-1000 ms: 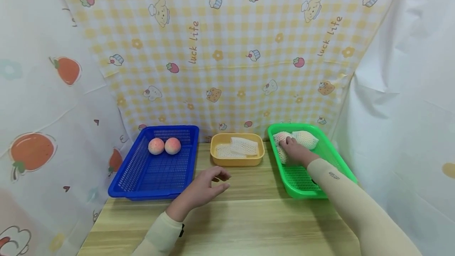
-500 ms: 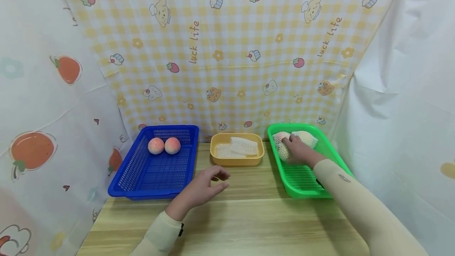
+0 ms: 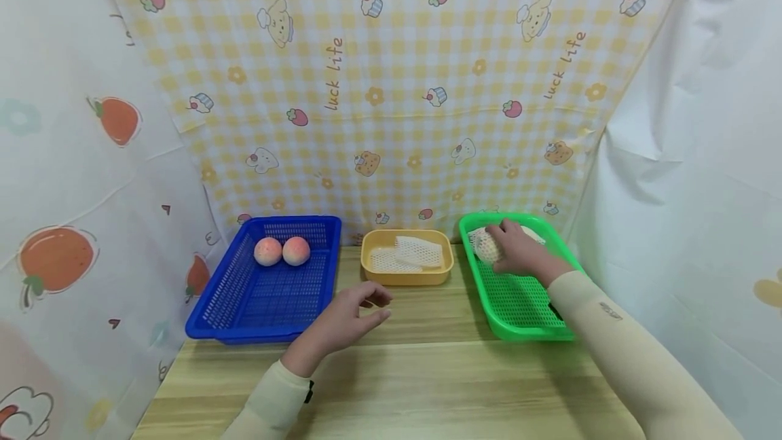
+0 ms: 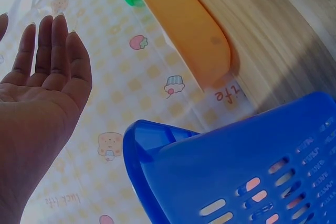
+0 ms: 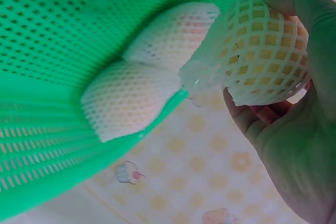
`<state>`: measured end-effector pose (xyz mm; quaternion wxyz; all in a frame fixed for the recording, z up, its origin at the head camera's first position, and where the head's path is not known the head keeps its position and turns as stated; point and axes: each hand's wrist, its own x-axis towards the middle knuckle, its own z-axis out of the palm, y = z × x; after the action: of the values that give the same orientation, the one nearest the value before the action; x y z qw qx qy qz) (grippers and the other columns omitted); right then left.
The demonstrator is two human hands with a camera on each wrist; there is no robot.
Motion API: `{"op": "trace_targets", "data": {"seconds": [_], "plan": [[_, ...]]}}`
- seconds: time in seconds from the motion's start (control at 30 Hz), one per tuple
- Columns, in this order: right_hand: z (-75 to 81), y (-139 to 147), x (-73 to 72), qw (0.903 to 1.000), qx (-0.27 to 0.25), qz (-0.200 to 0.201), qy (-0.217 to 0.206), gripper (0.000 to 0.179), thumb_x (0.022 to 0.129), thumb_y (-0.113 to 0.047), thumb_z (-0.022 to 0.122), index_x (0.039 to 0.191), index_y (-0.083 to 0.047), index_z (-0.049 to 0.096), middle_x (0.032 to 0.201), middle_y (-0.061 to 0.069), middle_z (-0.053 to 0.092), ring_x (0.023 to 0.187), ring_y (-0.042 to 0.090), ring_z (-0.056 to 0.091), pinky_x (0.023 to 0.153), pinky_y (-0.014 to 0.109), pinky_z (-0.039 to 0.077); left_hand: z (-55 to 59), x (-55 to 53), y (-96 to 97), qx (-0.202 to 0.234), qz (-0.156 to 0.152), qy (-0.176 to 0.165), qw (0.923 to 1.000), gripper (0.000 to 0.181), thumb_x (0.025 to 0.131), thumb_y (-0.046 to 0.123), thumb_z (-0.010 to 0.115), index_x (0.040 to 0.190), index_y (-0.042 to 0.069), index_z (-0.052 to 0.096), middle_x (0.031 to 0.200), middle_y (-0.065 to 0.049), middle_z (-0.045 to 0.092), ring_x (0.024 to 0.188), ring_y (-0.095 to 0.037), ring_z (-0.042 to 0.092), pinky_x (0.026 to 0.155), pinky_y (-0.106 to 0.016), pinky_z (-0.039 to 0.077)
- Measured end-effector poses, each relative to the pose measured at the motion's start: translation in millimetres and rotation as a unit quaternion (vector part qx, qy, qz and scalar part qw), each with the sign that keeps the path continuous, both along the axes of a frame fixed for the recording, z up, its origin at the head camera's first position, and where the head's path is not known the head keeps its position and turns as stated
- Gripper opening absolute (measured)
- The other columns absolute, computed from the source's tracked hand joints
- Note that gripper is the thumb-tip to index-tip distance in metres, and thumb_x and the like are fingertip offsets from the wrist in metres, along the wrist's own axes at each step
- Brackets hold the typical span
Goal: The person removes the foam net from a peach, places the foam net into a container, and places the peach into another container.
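Observation:
My right hand (image 3: 522,250) holds a peach in a white foam net (image 5: 265,56) at the far left of the green basket (image 3: 525,333), thumb on one side and fingers on the other. Two more netted peaches, a pinkish one (image 5: 176,35) and a paler one (image 5: 126,98), lie side by side in that basket in the right wrist view; the hand mostly covers them in the head view. My left hand (image 3: 348,321) hovers with loosely bent fingers between the blue basket (image 3: 275,301) and the yellow box (image 3: 406,278), holding nothing.
Two bare peaches, one (image 3: 268,251) beside the other (image 3: 296,250), sit at the back of the blue basket. Flat white foam nets (image 3: 421,251) lie in the yellow box. A checked cloth (image 3: 391,175) hangs behind the wooden table (image 3: 415,386).
My right hand has lifted the netted peach slightly off the basket's left side and turned it, moving a little right and back. The left hand has barely moved.

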<state>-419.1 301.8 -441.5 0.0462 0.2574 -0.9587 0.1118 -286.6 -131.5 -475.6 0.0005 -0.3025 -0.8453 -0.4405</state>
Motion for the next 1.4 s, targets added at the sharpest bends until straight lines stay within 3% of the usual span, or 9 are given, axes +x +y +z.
{"op": "trace_targets", "data": {"seconds": [0.3,0.67,0.97,1.4], "plan": [[28.5,-15.1,14.8,0.9988,-0.008,0.022,0.043,0.081,0.076,-0.010,0.092,0.148,-0.006,0.056,0.119,0.018,0.051,0.105,0.034,0.052,0.079,0.050,0.059,-0.1,0.0,-3.2,-0.008,0.016,0.005,0.9998,0.019,0.110,0.023,0.073,0.128,0.019,0.073,0.121,0.007,0.074,0.115,-0.018,0.070,0.104,-0.054,0.057],[44.5,-52.2,41.6,0.9984,-0.012,0.053,0.016,0.085,0.078,-0.011,0.089,0.155,-0.010,0.053,0.126,0.016,0.050,0.110,0.031,0.051,0.084,0.047,0.059,2.9,0.4,-5.8,0.000,0.014,0.005,0.9999,0.019,0.111,0.023,0.072,0.128,0.016,0.074,0.123,0.001,0.074,0.116,-0.021,0.070,0.105,-0.057,0.057],[34.3,-85.8,66.2,0.9949,-0.033,0.095,0.009,0.085,0.074,-0.013,0.092,0.151,-0.009,0.057,0.124,0.011,0.051,0.107,0.025,0.053,0.080,0.038,0.059,6.3,0.4,-10.0,0.008,0.017,0.004,0.9998,0.020,0.110,0.022,0.072,0.129,0.015,0.074,0.125,-0.005,0.075,0.118,-0.024,0.070,0.105,-0.056,0.057],[10.3,-141.2,85.4,0.9881,-0.013,0.153,0.017,0.088,0.076,-0.028,0.097,0.152,-0.016,0.056,0.125,0.006,0.048,0.107,0.018,0.054,0.081,0.029,0.059,9.0,-1.9,-13.8,0.008,0.030,0.012,0.9994,0.018,0.110,0.028,0.073,0.126,0.020,0.074,0.124,0.007,0.074,0.116,-0.019,0.071,0.104,-0.055,0.057]]}}
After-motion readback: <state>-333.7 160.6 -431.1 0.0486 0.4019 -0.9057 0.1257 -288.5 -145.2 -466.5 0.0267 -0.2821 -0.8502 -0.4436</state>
